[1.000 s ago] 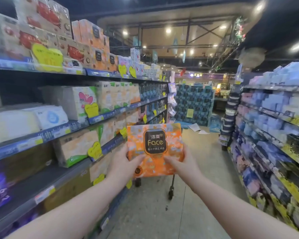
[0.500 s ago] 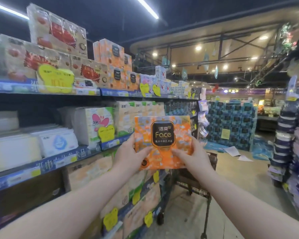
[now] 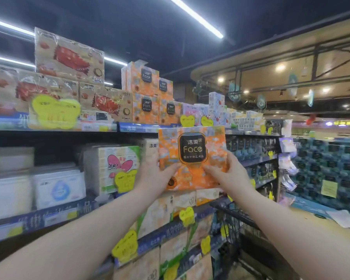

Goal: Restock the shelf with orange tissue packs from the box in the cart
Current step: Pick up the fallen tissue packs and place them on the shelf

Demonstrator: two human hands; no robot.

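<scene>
An orange tissue pack point(image 3: 192, 142) with a black "Face" label is held upright in front of me at mid-shelf height. My left hand point(image 3: 155, 174) grips its lower left side and my right hand point(image 3: 228, 173) grips its lower right side, thumbs on the front. Several matching orange packs point(image 3: 150, 98) are stacked on the top shelf point(image 3: 137, 127), up and to the left of the held pack. The dark wire cart point(image 3: 236, 219) stands below my right arm. The box in the cart is out of sight.
Shelves of other tissue packs run along the left, with red-printed packs point(image 3: 69, 63) beside the orange stack and white packs point(image 3: 59, 188) lower down. Yellow price tags point(image 3: 55, 112) hang from shelf edges. A blue stacked display point(image 3: 327, 170) stands at the aisle's far right.
Both hands have lifted the orange pack higher and toward the shelving on the left. My view has tilted up and turned left, so the top shelf stack looms closer.
</scene>
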